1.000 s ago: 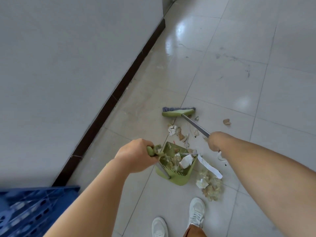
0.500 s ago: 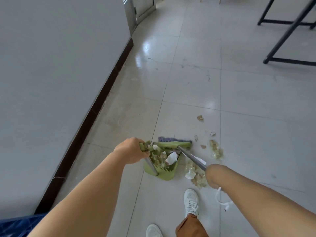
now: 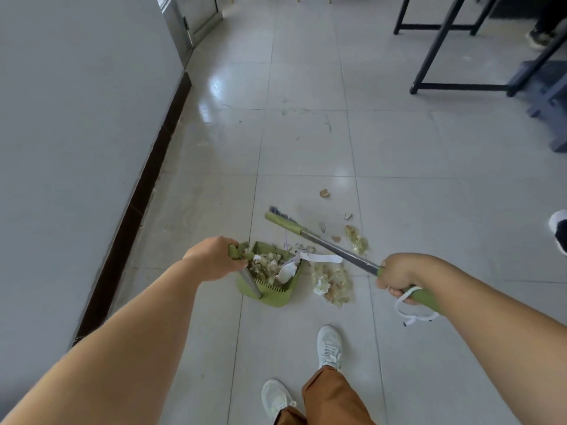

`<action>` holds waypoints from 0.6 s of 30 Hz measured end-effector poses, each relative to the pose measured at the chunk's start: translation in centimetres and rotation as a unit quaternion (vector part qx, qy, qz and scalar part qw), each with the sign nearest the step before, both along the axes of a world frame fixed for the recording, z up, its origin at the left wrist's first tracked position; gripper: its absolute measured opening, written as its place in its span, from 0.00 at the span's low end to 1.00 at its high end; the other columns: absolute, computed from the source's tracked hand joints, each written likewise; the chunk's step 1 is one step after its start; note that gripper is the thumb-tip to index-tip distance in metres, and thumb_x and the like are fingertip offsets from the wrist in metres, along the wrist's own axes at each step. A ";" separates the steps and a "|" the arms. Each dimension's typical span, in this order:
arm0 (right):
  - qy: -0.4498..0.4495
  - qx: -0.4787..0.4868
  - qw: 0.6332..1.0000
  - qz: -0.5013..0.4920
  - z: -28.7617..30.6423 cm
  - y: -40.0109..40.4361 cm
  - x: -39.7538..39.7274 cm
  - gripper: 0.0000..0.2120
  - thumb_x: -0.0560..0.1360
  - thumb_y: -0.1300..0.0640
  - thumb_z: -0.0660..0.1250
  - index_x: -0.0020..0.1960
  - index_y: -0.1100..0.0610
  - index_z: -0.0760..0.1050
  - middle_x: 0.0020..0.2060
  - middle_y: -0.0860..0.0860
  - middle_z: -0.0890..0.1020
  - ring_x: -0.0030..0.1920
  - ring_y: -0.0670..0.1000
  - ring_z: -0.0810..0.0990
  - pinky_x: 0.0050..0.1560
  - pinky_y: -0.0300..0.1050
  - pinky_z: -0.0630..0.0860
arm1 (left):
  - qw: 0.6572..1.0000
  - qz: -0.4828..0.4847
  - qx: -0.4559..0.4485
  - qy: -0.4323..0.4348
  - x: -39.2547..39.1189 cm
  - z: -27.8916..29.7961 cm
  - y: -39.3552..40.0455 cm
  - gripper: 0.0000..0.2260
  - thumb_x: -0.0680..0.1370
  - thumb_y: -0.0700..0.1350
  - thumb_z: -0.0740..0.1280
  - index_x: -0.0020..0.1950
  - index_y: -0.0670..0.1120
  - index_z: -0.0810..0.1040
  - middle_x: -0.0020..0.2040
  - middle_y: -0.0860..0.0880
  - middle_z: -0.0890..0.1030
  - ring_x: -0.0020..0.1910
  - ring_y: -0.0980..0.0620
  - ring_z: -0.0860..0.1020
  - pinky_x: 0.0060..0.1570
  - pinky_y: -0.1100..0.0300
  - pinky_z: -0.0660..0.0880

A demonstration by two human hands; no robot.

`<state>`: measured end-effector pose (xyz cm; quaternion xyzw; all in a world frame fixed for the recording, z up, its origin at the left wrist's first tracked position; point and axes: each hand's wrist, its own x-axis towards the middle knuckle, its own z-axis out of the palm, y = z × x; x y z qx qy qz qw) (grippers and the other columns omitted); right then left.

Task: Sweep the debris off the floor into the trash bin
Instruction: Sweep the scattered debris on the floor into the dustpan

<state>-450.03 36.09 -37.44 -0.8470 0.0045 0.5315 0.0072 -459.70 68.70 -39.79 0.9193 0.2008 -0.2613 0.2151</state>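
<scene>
I see the left hand clenched round the green grip of the dustpan, as in the frame half a second back; the pan sits on the floor just right of that hand, heaped with debris. The right hand grips the green end of the broom, a white cord looped below its fingers. Change noted: the broom head, earlier pressed against the pan's mouth, now lies beyond the pan, far from the right hand, shaft slanting back to it. Debris pile sits between the pan and the right hand; a paper strip lies under the shaft. Loose scraps lie beyond the shaft. A white shoe is below the hands.
</scene>
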 end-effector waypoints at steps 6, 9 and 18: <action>-0.033 -0.011 0.990 -0.134 -1.2 -0.6 -0.4 0.07 0.78 0.62 0.59 0.45 0.65 0.72 0.34 0.57 0.76 0.28 0.53 0.72 0.36 0.42 0.73 | 0.998 -0.065 0.018 0.013 -0.2 0.9 0.0 0.07 0.72 0.55 0.73 0.42 0.55 0.78 0.39 0.50 0.82 0.41 0.47 0.81 0.45 0.54 0.78; -0.018 -0.038 0.986 -0.160 -1.1 -1.5 -0.3 0.12 0.80 0.62 0.57 0.40 0.65 0.71 0.32 0.58 0.74 0.28 0.52 0.72 0.29 0.42 0.71 | 0.995 -0.095 0.015 0.024 -0.3 1.3 0.0 0.06 0.73 0.55 0.74 0.45 0.57 0.79 0.41 0.51 0.82 0.41 0.49 0.80 0.46 0.54 0.78; -0.058 0.020 0.975 -0.211 -3.0 -4.0 -0.8 0.14 0.77 0.68 0.60 0.35 0.58 0.65 0.34 0.54 0.70 0.32 0.51 0.70 0.30 0.41 0.70 | 0.988 -0.144 -0.010 0.053 0.1 1.5 -1.8 0.11 0.73 0.56 0.74 0.53 0.56 0.80 0.44 0.53 0.83 0.42 0.51 0.81 0.50 0.52 0.80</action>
